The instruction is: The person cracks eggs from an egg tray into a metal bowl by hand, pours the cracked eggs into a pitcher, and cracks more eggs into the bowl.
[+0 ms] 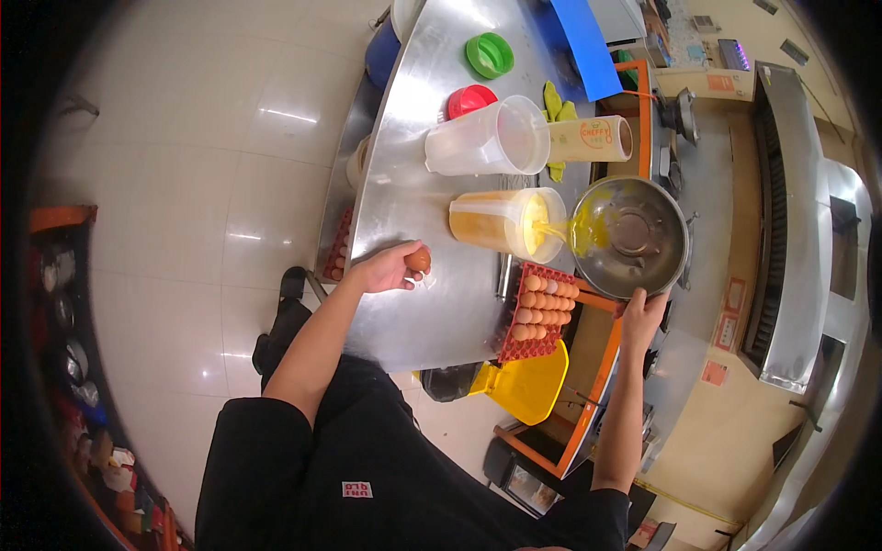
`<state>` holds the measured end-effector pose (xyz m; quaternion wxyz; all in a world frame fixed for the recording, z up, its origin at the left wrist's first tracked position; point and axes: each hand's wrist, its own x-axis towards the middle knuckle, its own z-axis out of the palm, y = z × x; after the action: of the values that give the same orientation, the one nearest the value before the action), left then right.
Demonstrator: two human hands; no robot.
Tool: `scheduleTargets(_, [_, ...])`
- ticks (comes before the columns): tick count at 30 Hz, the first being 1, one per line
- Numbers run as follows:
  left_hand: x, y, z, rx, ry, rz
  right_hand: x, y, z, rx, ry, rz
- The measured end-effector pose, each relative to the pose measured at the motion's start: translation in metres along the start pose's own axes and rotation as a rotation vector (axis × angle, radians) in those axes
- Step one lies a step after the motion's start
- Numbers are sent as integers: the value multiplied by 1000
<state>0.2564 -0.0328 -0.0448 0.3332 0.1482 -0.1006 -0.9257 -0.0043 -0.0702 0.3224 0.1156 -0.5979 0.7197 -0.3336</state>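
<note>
My right hand point(640, 319) grips the rim of a metal bowl point(663, 234), which is tilted. Yellow beaten egg point(560, 228) runs from the bowl's edge into a translucent plastic pitcher point(478, 219) that holds more of the same orange-yellow liquid. In my left hand point(390, 268) is a brown egg point(419, 260), just over the steel table point(404, 321). Some clear, shiny stuff shows by those fingers; I cannot make out what it is. Close to the pitcher sits a red egg tray point(516, 349) filled with several brown eggs point(542, 312).
Beside the pitcher stand another translucent container point(469, 142) and a cream container point(588, 140) with lettering. Further along the table lie a red lid point(470, 99), a green lid point(489, 55) and green cloth-like pieces point(555, 106). A yellow bin lid point(533, 386) is at the table's near end.
</note>
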Motion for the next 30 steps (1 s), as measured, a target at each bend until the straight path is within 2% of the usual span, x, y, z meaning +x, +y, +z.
scheduleTargets(4, [1,-1,-1,7,5,0,-3,-16,0,-7,120,-101])
scheduleTargets(8, [3,-1,-2,11,19,-12,6,-18,-25,51,136,-271])
scheduleTargets(13, [5,-2,-3,14,30,-28,11,-45,-58,61,284,-355])
scheduleTargets(17, [7,-3,-5,-1,6,-21,18,-50,-88,57,311,-409])
scheduleTargets(20, [6,-4,-4,0,5,-10,13,-58,-88,87,311,-408])
scheduleTargets(25, [6,-3,-5,-7,-1,-3,10,-29,-51,103,286,-271])
scheduleTargets(28, [8,-5,-7,-10,-3,-6,10,26,-8,145,269,-81])
scheduleTargets(30, [7,-5,-9,-19,-24,0,14,84,24,210,222,-75])
